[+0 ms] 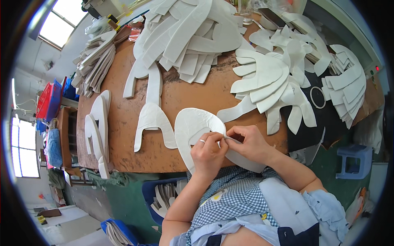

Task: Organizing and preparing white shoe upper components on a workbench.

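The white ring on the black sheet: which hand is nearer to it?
Right. The right hand is left of the white ring and lower in the picture; the left hand is farther left, beyond the right hand.

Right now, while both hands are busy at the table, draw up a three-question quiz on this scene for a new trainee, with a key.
1. What do the left hand and right hand hold between their fingertips?

2. Who wears the finger ring?
A) right hand only
B) left hand only
C) both hands

3. True or false: the blue stool stands on the floor, to the right of the brown table.

Key:
1. The edge of a white curved piece.
2. B
3. True
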{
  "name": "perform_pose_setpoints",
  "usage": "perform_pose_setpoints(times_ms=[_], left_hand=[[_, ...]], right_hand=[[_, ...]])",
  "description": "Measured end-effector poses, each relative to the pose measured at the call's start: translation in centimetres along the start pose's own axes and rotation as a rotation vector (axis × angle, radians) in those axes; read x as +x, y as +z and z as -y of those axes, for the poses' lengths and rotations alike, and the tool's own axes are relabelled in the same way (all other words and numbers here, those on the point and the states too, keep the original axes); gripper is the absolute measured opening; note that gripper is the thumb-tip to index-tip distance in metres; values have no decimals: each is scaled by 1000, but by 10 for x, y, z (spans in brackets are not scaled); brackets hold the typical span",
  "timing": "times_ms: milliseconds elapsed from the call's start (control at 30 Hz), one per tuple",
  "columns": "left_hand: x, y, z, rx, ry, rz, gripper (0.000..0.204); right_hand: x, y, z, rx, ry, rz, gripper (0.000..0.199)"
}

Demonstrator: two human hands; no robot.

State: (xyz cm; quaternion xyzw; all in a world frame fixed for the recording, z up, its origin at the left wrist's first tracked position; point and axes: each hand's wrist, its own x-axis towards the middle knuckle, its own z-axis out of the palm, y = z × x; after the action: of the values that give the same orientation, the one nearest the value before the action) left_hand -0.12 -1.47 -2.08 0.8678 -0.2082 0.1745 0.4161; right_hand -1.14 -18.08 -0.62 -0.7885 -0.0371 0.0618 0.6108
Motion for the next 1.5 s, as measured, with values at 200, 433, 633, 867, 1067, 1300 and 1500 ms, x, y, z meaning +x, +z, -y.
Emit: perform_pose_setpoints(times_ms=[200,433,633,867,1067,1300,1500], left_hand=[[8,-9,14,-376,-381,83,4],[30,-68,53,-868,-692,-58,10],[16,-11,3,-505,-347,305,57],[6,-13,1,-811,-563,245,31],[1,-9,10,-755,-560,230,31],[27,-39,27,-812,-761,-156,40],[11,-45,42,-823,-813,-47,44]], right_hand=[[3,-4,-6,80,43,38,17],[8,-29,-24,144,230,-12,20],[14,-11,-5,534,129,148,18],[10,-10,0,450,64,210,22],[7,-4,3,430,139,176,24],[2,-25,-6,216,246,81,27],[0,-33,-7,252,343,379,54]])
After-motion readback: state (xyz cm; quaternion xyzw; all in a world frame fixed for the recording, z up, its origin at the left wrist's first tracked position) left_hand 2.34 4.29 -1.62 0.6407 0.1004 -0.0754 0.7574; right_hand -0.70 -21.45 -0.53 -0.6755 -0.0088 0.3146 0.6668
